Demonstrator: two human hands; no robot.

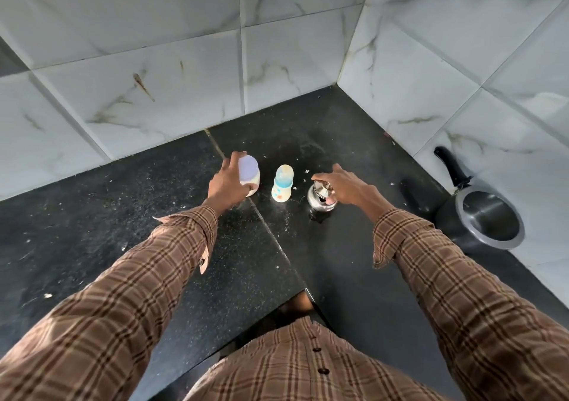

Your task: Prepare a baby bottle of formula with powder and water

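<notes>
we reach across a dark stone desk (92,216) set into a tiled corner, three vessels lined up ahead of us at twelve o'clock. our left hand (228,185) curls round a plastic jar (251,174) with a pale lilac lid, fingers (235,157) spread over its far edge and thumb low on the near side; the jar stands on the desk and its lid is in place. at three o'clock from the jar, just beside it and not touching, the baby bottle (282,184) stands upright with its blue collar and clear cap on, nobody touching it. at three o'clock from the bottle our right hand (348,188) settles over a small steel pot (320,197), fingers half open and draped across its domed lid; we cannot tell whether they have truly closed on the knob. a dark saucepan (489,219) sits well apart at four o'clock, tipped against the wall tiles with its handle pointing up. pale flecks dot the desk around the bottle. by our reading the job is barely begun: every container looks closed, and we see no powder or water going in. uncapping the bottle, adding the water, measuring the powder, recapping and shaking all appear to remain
</notes>
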